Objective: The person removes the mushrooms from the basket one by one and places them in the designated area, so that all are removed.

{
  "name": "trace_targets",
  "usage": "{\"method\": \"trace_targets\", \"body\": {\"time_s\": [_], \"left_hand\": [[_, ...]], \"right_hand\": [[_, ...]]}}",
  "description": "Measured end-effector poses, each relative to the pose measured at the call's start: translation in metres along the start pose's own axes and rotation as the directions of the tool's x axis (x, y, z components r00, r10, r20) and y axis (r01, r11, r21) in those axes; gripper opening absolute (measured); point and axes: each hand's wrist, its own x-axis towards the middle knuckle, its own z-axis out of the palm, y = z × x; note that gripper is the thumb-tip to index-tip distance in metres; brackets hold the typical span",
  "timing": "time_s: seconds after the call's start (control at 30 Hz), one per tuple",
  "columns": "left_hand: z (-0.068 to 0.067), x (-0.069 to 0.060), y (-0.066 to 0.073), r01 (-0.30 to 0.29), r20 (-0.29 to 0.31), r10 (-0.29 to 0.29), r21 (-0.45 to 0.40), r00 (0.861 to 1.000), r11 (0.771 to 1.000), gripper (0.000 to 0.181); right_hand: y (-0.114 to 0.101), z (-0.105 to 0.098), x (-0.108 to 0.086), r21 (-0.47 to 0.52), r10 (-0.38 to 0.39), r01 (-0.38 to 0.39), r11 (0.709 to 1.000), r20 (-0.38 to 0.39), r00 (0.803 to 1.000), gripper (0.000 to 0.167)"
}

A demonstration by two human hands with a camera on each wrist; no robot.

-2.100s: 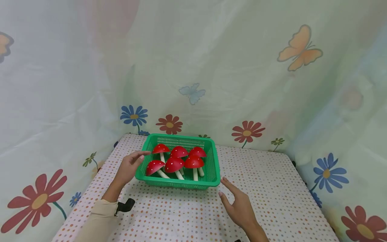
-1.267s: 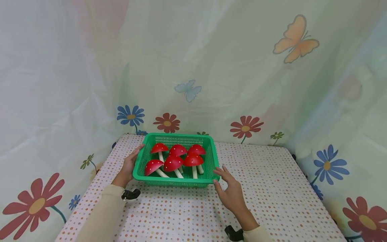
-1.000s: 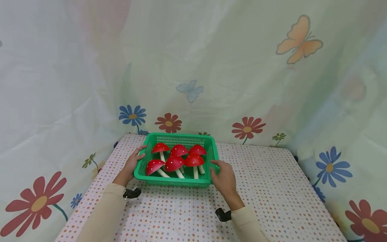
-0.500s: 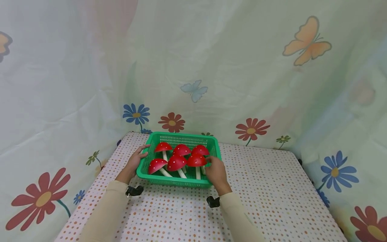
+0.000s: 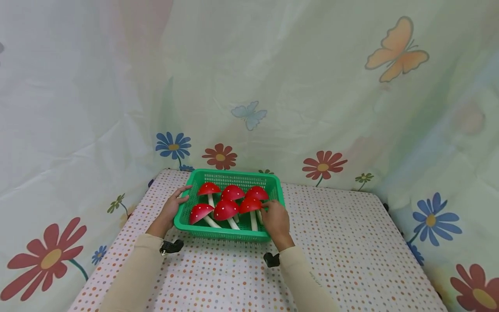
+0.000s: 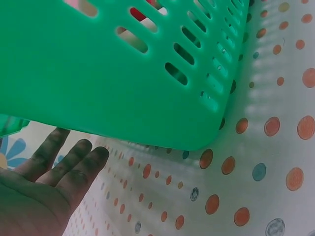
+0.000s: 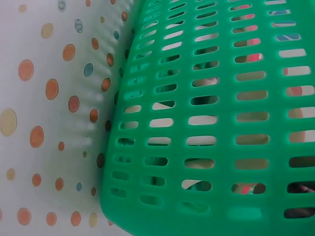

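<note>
Touching a domed mushroom (image 5: 250,205) (white-dotted), right fingers (image 5: 269,209) over slotted plastic basket (image 5: 226,234)

Reaches forward and slightly inward with both sleeved forearms (image 5: 130,273). Holds the left hand (image 5: 167,211) palm inward, with fingers loosely extended; holds the right hand (image 5: 276,220) back uppermost, with fingertips bent in a pinch toward the left.

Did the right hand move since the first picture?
Yes. Against the orange butterfly, the right hand has gone left and forward, from outside the basket to the mushrooms inside.
</note>
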Motion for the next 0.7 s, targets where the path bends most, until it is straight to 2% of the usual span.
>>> {"method": "trace_targets", "body": {"time_s": [0.2, 0.37, 0.53, 0.7], "left_hand": [[0.0, -0.002, 0.002, 0.003, -0.011, -0.003, 0.014, 1.0, 1.0, 0.046], [0.002, -0.001, 0.002, -0.001, -0.025, 0.002, 0.019, 1.0, 1.0, 0.046], [0.003, -0.002, 0.002, -0.009, -0.011, 0.009, 0.02, 1.0, 1.0, 0.046], [0.002, -0.003, 0.002, -0.005, -0.014, 0.005, 0.016, 1.0, 1.0, 0.046]], "right_hand": [[0.0, -0.001, 0.0, 0.009, -0.048, 0.048, 0.999, -0.045, 0.998, 0.013], [0.003, -0.002, 0.0, 0.076, -0.07, 0.079, 0.994, -0.108, 0.992, 0.012], [0.003, -0.006, 0.001, 0.152, -0.032, 0.054, 0.987, -0.147, 0.989, 0.012], [0.0, -0.014, 0.004, 0.167, -0.018, 0.047, 0.985, -0.171, 0.985, 0.013]]}}
